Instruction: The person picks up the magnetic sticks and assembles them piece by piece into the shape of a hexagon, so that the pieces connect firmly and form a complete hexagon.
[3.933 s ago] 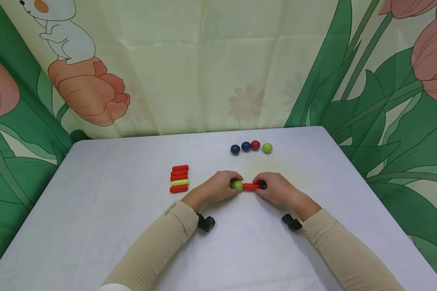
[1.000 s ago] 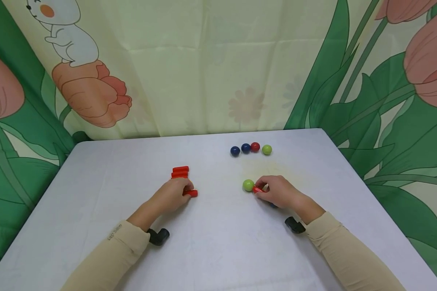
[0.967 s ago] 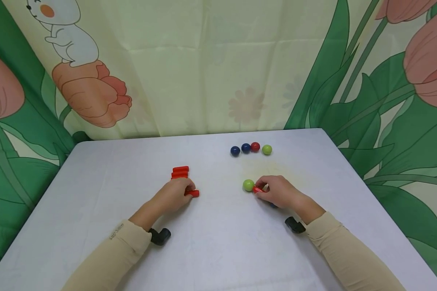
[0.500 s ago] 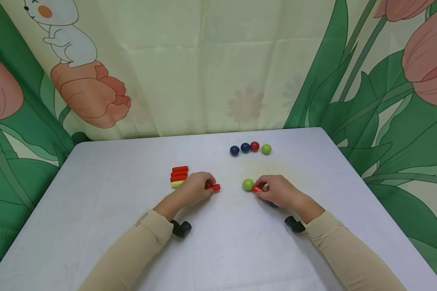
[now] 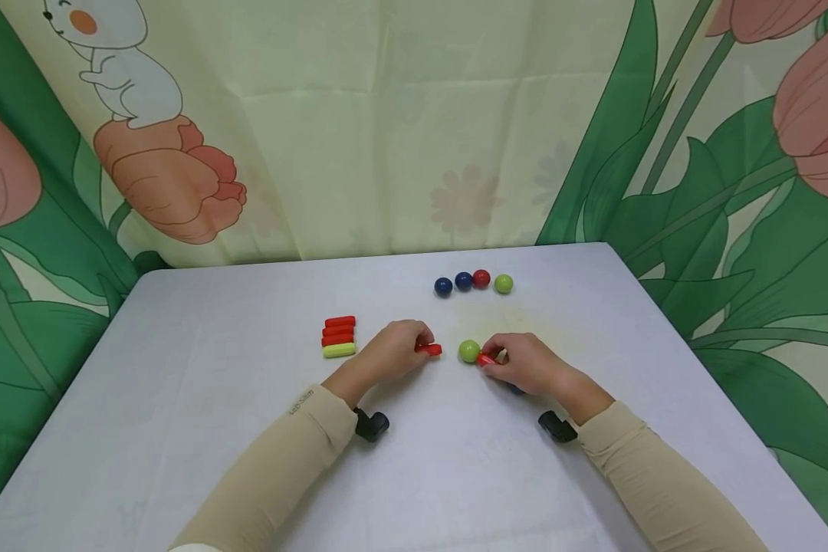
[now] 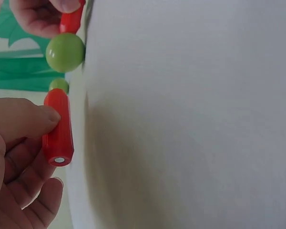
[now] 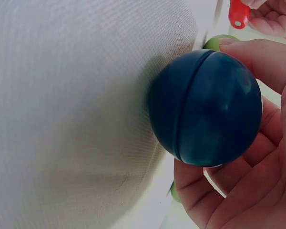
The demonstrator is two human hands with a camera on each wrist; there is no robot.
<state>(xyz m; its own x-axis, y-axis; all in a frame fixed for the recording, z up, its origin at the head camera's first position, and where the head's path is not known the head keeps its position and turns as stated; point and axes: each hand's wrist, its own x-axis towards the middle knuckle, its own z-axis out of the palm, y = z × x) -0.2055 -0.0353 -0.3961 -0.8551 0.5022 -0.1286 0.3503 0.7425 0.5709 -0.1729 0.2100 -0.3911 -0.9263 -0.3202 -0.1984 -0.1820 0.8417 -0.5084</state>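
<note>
My left hand pinches a red magnetic rod between thumb and fingers; a small silvery disc shows in its near end. The rod's other end points toward the green ball, with a gap between them in the head view. My right hand pinches a second red rod, mostly covered by the fingers. That rod has the green ball at its far end and a dark blue ball at its near end. In the head view the hand largely covers the blue ball.
On the white table, several rods lie stacked side by side at left: red rods and a yellow-green rod. Toward the back edge sit two dark blue balls, a red ball and a green ball.
My left hand let go of the green ball, took the nearest red rod from the left row and carried it right toward that ball. My right hand shifted its grip from the blue ball onto the rod.
</note>
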